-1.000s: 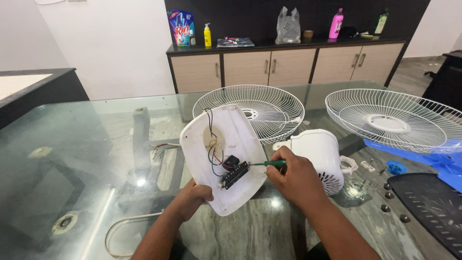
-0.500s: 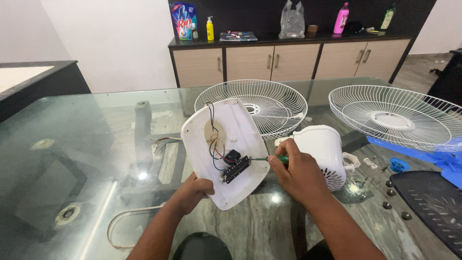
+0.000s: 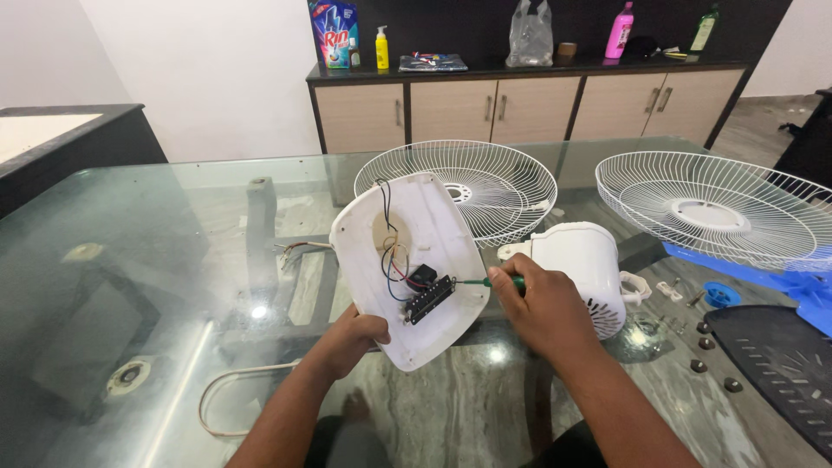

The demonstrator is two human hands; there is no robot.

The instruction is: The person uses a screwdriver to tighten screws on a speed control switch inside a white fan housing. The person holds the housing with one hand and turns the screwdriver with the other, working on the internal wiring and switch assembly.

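White fan base (image 3: 414, 260) gripped by left hand (image 3: 355, 334) — right hand (image 3: 542, 303) clutches screwdriver (image 3: 485, 281); a slip could nick wires (image 3: 392, 260).

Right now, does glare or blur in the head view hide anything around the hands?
Head view: sharp overall. The glass table mirrors the room, with small bright glare spots beside the white fan base, yet the left hand, right hand, green screwdriver and wiring stay clear. Wide-lens stretching shows at the edges.
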